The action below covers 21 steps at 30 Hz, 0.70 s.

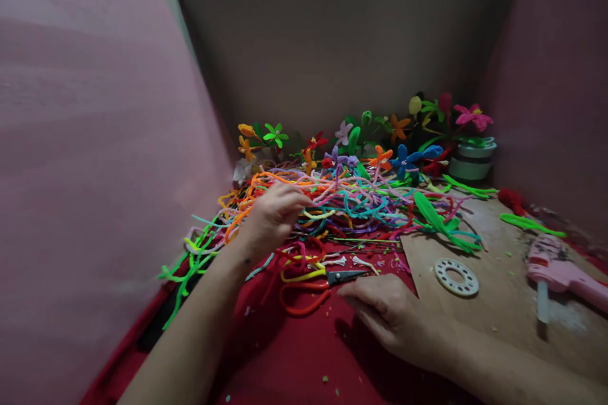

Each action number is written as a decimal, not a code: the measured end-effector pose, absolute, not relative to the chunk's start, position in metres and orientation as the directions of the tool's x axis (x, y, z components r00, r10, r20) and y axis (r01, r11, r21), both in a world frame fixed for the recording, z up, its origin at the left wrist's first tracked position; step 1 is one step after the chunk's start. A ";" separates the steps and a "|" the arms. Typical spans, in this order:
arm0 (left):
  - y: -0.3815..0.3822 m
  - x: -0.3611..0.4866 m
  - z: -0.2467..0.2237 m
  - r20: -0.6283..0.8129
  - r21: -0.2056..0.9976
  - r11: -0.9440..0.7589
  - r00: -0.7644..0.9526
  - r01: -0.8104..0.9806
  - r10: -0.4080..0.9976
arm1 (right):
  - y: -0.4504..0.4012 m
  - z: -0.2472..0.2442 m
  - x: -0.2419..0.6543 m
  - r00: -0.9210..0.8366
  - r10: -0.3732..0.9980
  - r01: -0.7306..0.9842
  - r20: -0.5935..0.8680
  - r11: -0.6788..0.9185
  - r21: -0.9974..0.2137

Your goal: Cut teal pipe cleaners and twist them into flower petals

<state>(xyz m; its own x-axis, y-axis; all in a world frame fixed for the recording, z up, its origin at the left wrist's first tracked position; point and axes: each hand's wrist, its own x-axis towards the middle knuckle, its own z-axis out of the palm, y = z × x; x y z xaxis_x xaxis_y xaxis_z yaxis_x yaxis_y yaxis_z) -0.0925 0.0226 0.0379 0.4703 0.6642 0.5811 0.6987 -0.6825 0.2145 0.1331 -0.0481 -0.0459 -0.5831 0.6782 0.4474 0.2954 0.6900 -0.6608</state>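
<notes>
A tangled heap of multicoloured pipe cleaners [365, 202] spreads across the red cloth. My left hand [276, 218] is at the heap's near left side, its fingers bent and pressed together; whatever may be between them is hidden. Lower and to the right, my right hand [392, 316] hovers over the cloth with its fingers closed in a pinch, and I cannot make out anything in it. Between the hands lie scissors [304, 312] with red and yellow handles, blades pointing right, close to my right fingertips. Short white pipe cleaner pieces [365, 263] lie just beyond the blades.
Pipe cleaner flowers [403, 161] stand along the back, some by a pale round container [472, 158]. On the brown board [494, 310] at right are a white ring with holes [456, 277], a pink glue gun [563, 275] and green leaves [444, 221]. Pink walls flank both sides.
</notes>
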 end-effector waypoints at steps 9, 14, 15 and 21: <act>0.068 -0.092 -0.015 0.582 0.157 -0.481 0.312 0.862 0.751 | -0.066 -0.019 0.132 -0.637 0.693 0.404 0.337 0.673 -0.620; 0.068 -0.094 -0.014 0.617 0.282 -0.503 0.248 0.817 0.747 | -0.049 -0.002 0.128 -0.696 0.676 0.518 0.241 0.706 -0.482; 0.067 -0.094 -0.014 0.620 0.305 -0.504 0.233 0.808 0.749 | -0.038 0.000 0.125 -0.680 0.686 0.526 0.260 0.703 -0.478; 0.065 -0.093 -0.018 0.648 0.369 -0.508 0.176 0.778 0.741 | 0.036 0.004 0.096 -0.256 0.911 0.835 0.322 0.376 -0.401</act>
